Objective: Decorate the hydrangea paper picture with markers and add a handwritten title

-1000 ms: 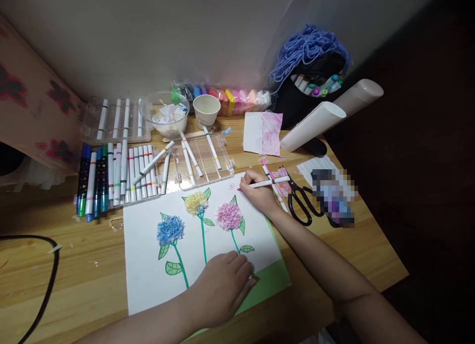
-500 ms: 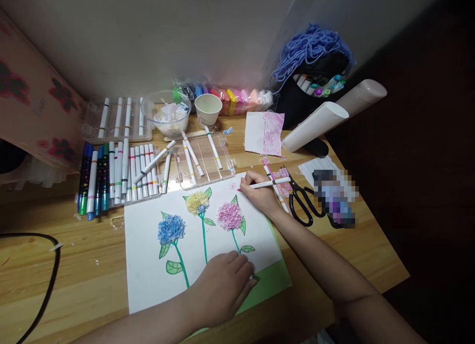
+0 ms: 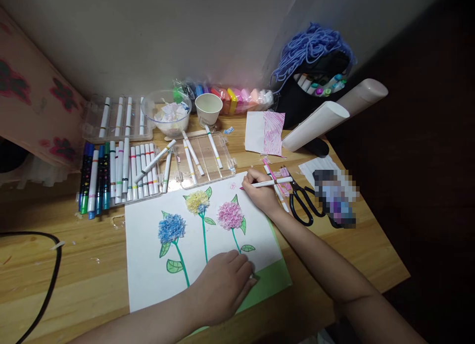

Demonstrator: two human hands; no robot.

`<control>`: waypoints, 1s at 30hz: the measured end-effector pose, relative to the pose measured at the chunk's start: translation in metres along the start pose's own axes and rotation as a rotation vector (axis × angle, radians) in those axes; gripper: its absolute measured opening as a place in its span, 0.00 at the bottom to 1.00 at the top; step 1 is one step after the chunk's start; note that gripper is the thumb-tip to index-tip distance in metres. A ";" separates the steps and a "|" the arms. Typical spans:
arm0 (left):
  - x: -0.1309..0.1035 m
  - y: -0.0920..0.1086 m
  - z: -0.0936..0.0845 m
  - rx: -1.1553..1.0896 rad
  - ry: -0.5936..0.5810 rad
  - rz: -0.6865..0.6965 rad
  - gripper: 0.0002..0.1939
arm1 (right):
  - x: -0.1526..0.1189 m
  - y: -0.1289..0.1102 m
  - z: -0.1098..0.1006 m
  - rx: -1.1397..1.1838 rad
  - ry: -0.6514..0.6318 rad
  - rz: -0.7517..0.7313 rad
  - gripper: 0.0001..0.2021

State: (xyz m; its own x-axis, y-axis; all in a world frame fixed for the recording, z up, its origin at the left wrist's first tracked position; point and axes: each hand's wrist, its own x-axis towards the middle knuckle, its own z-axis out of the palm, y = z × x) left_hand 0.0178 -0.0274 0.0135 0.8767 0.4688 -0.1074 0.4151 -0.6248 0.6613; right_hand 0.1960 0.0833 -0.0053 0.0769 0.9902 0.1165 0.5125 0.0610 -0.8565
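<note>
At the white sheet's point(image 3: 193, 245) far edge, the right hand point(image 3: 261, 191) pinches a marker point(image 3: 273, 182) beside a pink outline point(image 3: 233, 186), seemingly mid-drawing, needing steadiness; the left hand point(image 3: 221, 282) rests on the sheet, its grip unclear

And right now, no lettering, label, brand, number or sign can be read anywhere in view. Over on the pink panel point(image 3: 31, 86), the faint marks between the printed flowers are too blurred to make out, and any print on the held marker point(image 3: 272, 182) or the white tube point(image 3: 315, 126) is too small or dim to tell. The dark item point(image 3: 336, 200) by the scissors point(image 3: 306, 205) shows up only as blurred blocks, so there's nothing legible there either.
</note>
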 end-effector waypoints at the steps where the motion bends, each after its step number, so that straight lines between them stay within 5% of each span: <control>1: 0.000 0.000 0.000 0.001 -0.002 0.000 0.12 | 0.000 0.000 0.000 0.001 -0.001 -0.002 0.14; 16: -0.001 0.000 0.002 -0.012 0.002 -0.009 0.12 | -0.001 0.000 -0.001 0.038 -0.048 0.008 0.15; 30: -0.002 -0.001 0.005 0.045 0.022 -0.001 0.11 | 0.000 -0.002 0.002 0.360 -0.099 0.120 0.10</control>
State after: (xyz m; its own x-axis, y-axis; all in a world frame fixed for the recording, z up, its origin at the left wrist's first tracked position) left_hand 0.0170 -0.0307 0.0097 0.8710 0.4827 -0.0914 0.4269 -0.6517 0.6270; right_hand 0.1936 0.0838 -0.0047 0.0261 0.9992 -0.0296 0.1704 -0.0336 -0.9848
